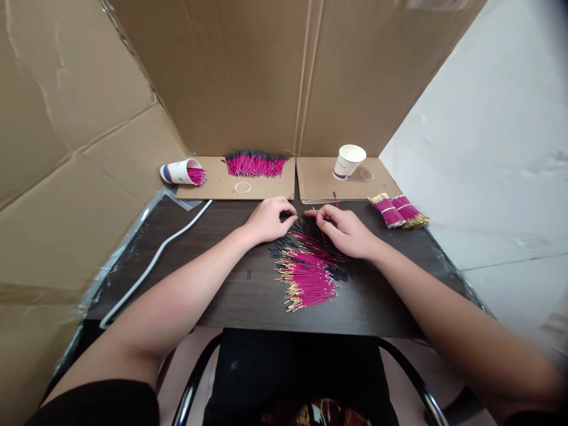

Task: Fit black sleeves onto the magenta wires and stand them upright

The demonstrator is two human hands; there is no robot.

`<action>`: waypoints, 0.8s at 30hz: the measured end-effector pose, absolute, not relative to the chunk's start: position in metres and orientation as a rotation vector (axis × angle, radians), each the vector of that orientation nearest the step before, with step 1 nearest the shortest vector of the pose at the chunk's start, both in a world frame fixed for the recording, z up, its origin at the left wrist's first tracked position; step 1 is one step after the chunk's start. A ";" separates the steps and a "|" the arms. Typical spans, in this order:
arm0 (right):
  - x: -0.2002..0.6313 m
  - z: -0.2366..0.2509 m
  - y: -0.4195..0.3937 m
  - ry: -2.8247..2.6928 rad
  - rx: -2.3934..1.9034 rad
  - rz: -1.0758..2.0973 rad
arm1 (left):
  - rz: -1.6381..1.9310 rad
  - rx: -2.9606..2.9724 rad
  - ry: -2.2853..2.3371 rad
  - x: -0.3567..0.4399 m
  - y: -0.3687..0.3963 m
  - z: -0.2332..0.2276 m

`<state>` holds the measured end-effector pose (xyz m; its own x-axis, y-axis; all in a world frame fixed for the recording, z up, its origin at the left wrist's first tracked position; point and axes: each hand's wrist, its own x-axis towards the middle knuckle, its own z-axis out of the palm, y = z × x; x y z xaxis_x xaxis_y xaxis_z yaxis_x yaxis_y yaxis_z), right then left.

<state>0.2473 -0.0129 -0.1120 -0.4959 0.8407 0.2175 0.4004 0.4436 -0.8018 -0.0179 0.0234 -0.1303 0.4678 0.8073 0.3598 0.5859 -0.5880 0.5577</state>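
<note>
My right hand pinches a thin magenta stick with a gold tip between thumb and index finger. Opposite it, my left hand has its thumb and forefinger brought together; whatever is between them is too small to make out. Below both hands lies a heap of magenta sticks with gold ends. Short black sleeves are scattered along the heap's upper left, and more black pieces show at its right side. Another magenta stick with a black end lies just beyond my right hand.
Magenta sticks with black ends lie on a cardboard sheet. A tipped paper cup holds more sticks. Right are an upright cup, a rubber band and banded bundles. A white cable runs left; cardboard walls enclose the table.
</note>
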 end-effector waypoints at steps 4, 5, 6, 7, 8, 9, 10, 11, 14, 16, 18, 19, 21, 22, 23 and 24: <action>0.244 -0.109 -0.016 -2.113 -0.976 0.988 | 0.875 2.363 1.189 -0.017 0.023 -0.131; 0.244 -0.108 -0.016 -2.120 -0.977 0.998 | 0.876 2.365 1.189 -0.017 0.022 -0.131; 0.243 -0.107 -0.017 -2.128 -0.983 1.007 | 0.876 2.368 1.186 -0.017 0.022 -0.131; 0.242 -0.107 -0.018 -2.136 -0.992 1.016 | 0.876 2.374 1.181 -0.017 0.022 -0.131; 0.241 -0.106 -0.019 -2.144 -0.996 1.024 | 0.876 2.380 1.178 -0.018 0.022 -0.131; 0.241 -0.106 -0.019 -2.151 -0.992 1.032 | 0.876 2.390 1.175 -0.018 0.023 -0.130; 0.241 -0.106 -0.019 -2.156 -0.981 1.039 | 0.875 2.404 1.171 -0.019 0.023 -0.130; 0.241 -0.106 -0.020 -2.160 -0.965 1.048 | 0.874 2.420 1.164 -0.019 0.024 -0.130; 0.241 -0.107 -0.020 -2.158 -0.923 1.113 | 0.886 2.478 1.124 -0.020 0.026 -0.132; 0.240 -0.107 -0.021 -2.141 -0.893 1.193 | 0.895 2.508 1.100 -0.021 0.028 -0.134; 0.239 -0.106 -0.023 -2.111 -0.844 1.284 | 0.900 2.520 1.086 -0.021 0.029 -0.136; 0.238 -0.104 -0.024 -2.094 -0.818 1.329 | 0.905 2.518 1.079 -0.021 0.029 -0.136; 0.236 -0.102 -0.027 -2.062 -0.773 1.411 | 0.915 2.500 1.066 -0.021 0.029 -0.136; 0.235 -0.101 -0.028 -2.048 -0.760 1.445 | 0.916 2.485 1.066 -0.021 0.028 -0.136; 0.234 -0.100 -0.029 -2.035 -0.752 1.474 | 0.914 2.468 1.072 -0.020 0.028 -0.135; 0.233 -0.100 -0.029 -2.024 -0.747 1.501 | 0.909 2.449 1.084 -0.020 0.027 -0.135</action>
<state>0.2335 -0.0291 -0.0998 -0.7201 0.6899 0.0747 0.1288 0.2386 -0.9625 -0.0200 0.0273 -0.1349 0.5118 0.7468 0.4248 0.5487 -0.6646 0.5072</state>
